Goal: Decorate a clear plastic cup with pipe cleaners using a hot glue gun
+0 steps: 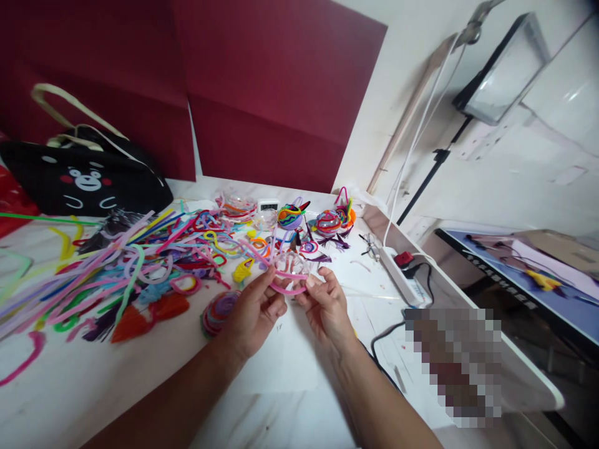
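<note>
My left hand and my right hand are held close together above the white tabletop. Between my fingertips a pink pipe cleaner bends in a curve, pinched at its left side and at its right end. Just behind it shows a clear, shiny piece, like part of a plastic ball; whether my fingers also hold it, I cannot tell. Beyond my left hand lie a yellow knotted piece and, partly hidden by that hand, a ball wound in purple and coloured pipe cleaners.
Loose pipe cleaners and orange tassels cover the left side. Several decorated balls stand at the back near glasses. A black bag is back left. A power strip with cords lies right, below a lamp.
</note>
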`<move>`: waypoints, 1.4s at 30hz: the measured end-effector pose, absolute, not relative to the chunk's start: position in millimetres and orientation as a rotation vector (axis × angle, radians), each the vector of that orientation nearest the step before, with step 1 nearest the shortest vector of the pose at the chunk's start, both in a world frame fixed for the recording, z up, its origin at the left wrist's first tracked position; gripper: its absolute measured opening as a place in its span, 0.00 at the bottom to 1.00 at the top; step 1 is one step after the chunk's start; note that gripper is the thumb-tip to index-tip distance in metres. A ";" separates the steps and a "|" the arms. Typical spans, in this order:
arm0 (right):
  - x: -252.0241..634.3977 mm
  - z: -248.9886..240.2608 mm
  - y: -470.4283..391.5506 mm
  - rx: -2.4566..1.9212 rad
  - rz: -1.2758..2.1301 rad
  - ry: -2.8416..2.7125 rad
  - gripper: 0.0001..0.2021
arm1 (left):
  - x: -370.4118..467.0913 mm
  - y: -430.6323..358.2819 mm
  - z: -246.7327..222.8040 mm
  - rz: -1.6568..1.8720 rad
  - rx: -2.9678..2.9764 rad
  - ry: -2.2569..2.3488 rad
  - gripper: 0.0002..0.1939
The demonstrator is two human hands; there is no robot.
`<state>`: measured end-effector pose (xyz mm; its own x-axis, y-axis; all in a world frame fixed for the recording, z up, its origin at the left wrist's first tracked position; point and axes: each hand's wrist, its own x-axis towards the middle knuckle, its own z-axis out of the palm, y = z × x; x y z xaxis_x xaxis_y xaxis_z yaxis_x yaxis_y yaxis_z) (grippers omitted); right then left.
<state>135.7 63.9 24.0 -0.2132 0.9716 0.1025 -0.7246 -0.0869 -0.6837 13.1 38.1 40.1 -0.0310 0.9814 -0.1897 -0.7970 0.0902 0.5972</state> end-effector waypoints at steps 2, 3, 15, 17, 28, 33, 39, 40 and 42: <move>136.1 24.4 64.1 -0.451 1.651 -0.735 0.23 | 13.2 38.4 41.3 1.468 0.354 0.661 0.14; 136.3 24.7 64.1 -0.448 1.651 -0.734 0.23 | 13.3 38.5 41.9 1.465 0.355 0.663 0.13; 137.8 27.1 63.5 -0.462 1.656 -0.716 0.24 | 9.9 41.7 42.6 1.477 0.337 0.658 0.12; 138.1 27.4 63.6 -0.456 1.660 -0.713 0.24 | 9.7 41.4 42.5 1.476 0.333 0.660 0.12; 139.2 30.9 63.6 -0.471 1.660 -0.698 0.26 | 9.3 41.3 44.8 1.455 0.323 0.651 0.10; 138.7 33.2 63.3 -0.480 1.652 -0.706 0.25 | 8.3 41.4 44.3 1.456 0.328 0.651 0.10; 138.4 31.8 63.4 -0.463 1.639 -0.741 0.24 | 10.0 40.7 47.7 1.471 0.307 0.659 0.10; 138.5 31.1 63.4 -0.463 1.636 -0.746 0.24 | 10.5 40.8 48.3 1.477 0.305 0.659 0.10; 138.5 29.7 63.3 -0.461 1.626 -0.754 0.23 | 11.5 40.9 49.0 1.494 0.310 0.673 0.11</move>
